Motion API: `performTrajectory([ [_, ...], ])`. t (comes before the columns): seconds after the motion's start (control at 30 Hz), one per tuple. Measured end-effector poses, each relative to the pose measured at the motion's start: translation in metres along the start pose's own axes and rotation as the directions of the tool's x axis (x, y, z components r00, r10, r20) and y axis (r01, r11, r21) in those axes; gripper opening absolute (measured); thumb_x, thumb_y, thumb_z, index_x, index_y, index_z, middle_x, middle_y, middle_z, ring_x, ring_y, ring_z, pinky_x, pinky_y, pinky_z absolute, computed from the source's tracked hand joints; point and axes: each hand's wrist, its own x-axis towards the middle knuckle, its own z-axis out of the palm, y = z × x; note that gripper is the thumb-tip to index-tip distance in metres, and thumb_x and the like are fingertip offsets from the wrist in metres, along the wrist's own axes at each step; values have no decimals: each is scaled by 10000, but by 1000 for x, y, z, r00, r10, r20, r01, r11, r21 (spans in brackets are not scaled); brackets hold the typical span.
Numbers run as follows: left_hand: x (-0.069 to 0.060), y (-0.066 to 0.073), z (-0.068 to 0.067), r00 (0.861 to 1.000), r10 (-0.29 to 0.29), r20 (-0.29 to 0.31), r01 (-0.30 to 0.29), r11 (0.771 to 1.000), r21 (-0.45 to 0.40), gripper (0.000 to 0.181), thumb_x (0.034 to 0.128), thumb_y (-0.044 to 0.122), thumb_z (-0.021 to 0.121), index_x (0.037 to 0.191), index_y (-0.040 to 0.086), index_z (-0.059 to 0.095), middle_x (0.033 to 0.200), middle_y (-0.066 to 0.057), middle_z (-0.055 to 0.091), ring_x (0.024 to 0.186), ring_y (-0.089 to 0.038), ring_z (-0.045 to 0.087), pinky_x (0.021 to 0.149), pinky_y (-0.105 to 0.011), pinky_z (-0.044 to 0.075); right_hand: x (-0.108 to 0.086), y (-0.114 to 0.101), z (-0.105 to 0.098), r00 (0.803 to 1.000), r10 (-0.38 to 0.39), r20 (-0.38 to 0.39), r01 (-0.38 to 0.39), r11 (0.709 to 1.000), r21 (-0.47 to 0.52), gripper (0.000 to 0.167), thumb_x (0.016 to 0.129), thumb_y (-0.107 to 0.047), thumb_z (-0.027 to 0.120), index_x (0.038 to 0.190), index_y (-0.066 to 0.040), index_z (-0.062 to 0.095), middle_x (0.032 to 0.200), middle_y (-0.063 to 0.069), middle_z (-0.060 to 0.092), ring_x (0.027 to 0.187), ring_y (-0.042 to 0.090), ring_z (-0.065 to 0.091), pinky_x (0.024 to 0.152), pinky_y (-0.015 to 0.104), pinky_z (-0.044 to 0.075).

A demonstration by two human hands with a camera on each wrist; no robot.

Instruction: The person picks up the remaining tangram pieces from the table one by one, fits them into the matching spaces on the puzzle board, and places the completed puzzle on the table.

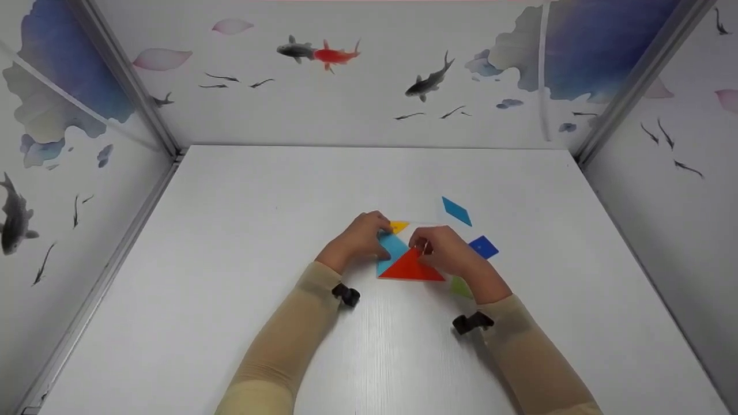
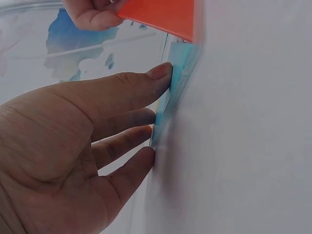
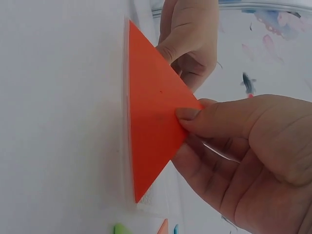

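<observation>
A red triangle (image 1: 412, 268) stands at a slant, its long edge down at the near side of the other pieces. My right hand (image 1: 447, 248) pinches its top corner, with the thumb on the red face in the right wrist view. To the left lies a light-blue piece (image 1: 392, 245), partly behind the red one. The fingertips and thumb of my left hand (image 1: 364, 233) touch this piece, spread along it in the left wrist view (image 2: 165, 97). Just beyond, a yellow piece (image 1: 398, 226) shows partly past the left fingers.
A blue parallelogram (image 1: 457, 211) lies at the far right of the group. Near my right hand are a dark-blue square (image 1: 484, 247) and a green piece (image 1: 460, 287), partly hidden by the wrist. Printed walls (image 1: 369, 115) enclose the white table (image 1: 230, 230).
</observation>
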Motion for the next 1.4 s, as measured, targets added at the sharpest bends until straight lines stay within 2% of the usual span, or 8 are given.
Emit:
performTrajectory([
  [0.2, 2, -4, 0, 999, 37, -3, -37, 999, 0, 517, 835, 163, 903, 1322, 90, 748, 1436, -43, 613, 1357, -274, 519, 1166, -366, 502, -1, 0, 4, 1000, -14, -21, 14, 1000, -12, 337, 916, -45, 808, 1221, -153, 716, 1115, 58, 719, 1042, 248, 677, 942, 409, 630],
  [0.57, 1, -6, 3, 1000, 10, 1, -10, 1000, -20, 529, 831, 178, 909, 1327, 102, 744, 1424, -28, 605, 1346, -251, 516, 1166, -372, 501, 4, 4, 12, 998, 49, 26, -49, 999, 8, 356, 942, -60, 788, 1280, -143, 711, 1142, 68, 714, 1083, 252, 657, 982, 412, 614],
  [0.93, 3, -4, 0, 999, 46, -3, -46, 999, 4, 517, 828, 182, 918, 1307, 82, 753, 1435, -68, 612, 1352, -282, 524, 1177, -384, 490, 3, 1, 10, 996, 89, 30, -89, 996, 8, 383, 943, -62, 790, 1306, -153, 710, 1177, 67, 709, 1130, 256, 643, 1010, 420, 605],
  [1.2, 6, -6, -3, 995, 101, -15, -101, 995, -3, 522, 801, 146, 921, 1288, 53, 759, 1400, -96, 630, 1327, -306, 535, 1161, -399, 492, 5, 0, 9, 997, 82, -1, -82, 996, -25, 420, 929, -86, 811, 1332, -111, 699, 1177, 94, 723, 1123, 268, 663, 995, 426, 614],
  [1.4, 3, -5, 0, 998, 61, -10, -61, 998, 3, 515, 818, 158, 917, 1298, 65, 753, 1415, -80, 617, 1344, -284, 524, 1182, -390, 478, 5, 0, 13, 994, 108, -2, -108, 994, -9, 414, 934, -97, 810, 1333, -111, 699, 1171, 83, 725, 1107, 258, 663, 995, 417, 615],
])
